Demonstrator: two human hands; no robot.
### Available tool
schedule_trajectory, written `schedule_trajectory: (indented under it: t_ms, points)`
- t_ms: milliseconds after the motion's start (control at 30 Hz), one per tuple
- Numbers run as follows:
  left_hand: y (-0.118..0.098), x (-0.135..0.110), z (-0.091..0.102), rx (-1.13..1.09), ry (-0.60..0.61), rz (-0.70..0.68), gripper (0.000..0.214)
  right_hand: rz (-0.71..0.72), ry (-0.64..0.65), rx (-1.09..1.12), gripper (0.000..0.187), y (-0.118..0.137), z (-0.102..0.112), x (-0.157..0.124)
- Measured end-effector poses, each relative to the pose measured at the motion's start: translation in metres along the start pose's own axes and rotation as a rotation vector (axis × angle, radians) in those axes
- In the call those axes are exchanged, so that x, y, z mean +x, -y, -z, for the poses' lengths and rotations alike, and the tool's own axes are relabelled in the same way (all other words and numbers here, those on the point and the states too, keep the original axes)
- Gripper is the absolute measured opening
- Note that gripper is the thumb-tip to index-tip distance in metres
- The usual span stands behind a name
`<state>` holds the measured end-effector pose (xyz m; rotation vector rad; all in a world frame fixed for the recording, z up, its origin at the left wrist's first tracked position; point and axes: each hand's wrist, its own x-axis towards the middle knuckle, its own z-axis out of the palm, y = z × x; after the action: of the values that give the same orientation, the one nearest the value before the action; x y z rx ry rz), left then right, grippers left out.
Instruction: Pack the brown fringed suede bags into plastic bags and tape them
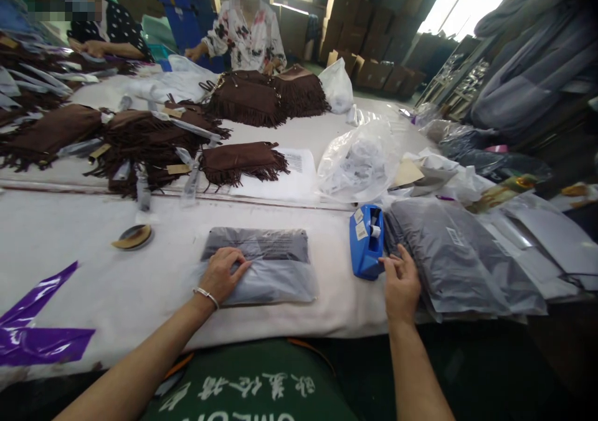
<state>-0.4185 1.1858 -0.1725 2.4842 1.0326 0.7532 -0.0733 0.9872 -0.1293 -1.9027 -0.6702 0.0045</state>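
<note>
A dark, flat item in a clear plastic bag [273, 278] lies on the white-covered table in front of me. My left hand [224, 276] rests on the bag's left part, palm down with the thumb apart, pressing rather than gripping. To the right stands a blue tape dispenser [365, 250] with white labels on its side. At its near end is my right hand [402, 284], thumb and forefinger close together by the cutting edge. Whatever sits between those fingertips is too small to see. Beside this hand lies a stack of bagged grey items [455, 246].
A small round dish [133, 237] and purple plastic strips [42, 331] lie at left. Brown fringed bags [245, 162] spread across the far side, near a clear sack of white paper [357, 162]. Two people stand across the table; one wears a floral shirt [250, 35].
</note>
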Motion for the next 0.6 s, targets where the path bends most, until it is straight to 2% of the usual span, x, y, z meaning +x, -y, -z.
schedule_trajectory:
  t_ms: [67,133,267,367,433,467,533,600]
  points:
    - [-0.001,-0.001,0.0,0.015,-0.001,0.018,0.02,0.007,-0.083,-0.013,0.059,-0.001,0.0,-0.015]
    - [-0.002,-0.003,0.001,0.019,-0.001,0.033,0.019,-0.027,-0.112,-0.028,0.061,-0.007,0.003,-0.027]
    - [-0.001,-0.005,0.002,-0.002,-0.008,0.078,0.015,-0.081,-0.106,-0.136,0.064,-0.018,0.01,-0.037]
    - [0.0,-0.007,0.003,-0.027,0.0,0.102,0.013,-0.055,-0.033,-0.196,0.064,-0.006,0.008,-0.04]
    - [0.002,-0.008,0.003,-0.041,0.009,0.106,0.013,0.033,0.146,-0.136,0.066,0.017,-0.002,-0.043]
    - [0.002,-0.008,0.002,-0.046,0.012,0.109,0.013,0.094,0.288,-0.085,0.066,0.033,-0.012,-0.043]
    - [0.004,-0.008,0.002,-0.049,0.019,0.118,0.014,0.234,0.651,0.006,0.064,0.068,-0.039,-0.041]
    - [0.004,-0.008,0.002,-0.046,0.029,0.123,0.014,0.388,1.024,0.006,0.06,0.101,-0.076,-0.036]
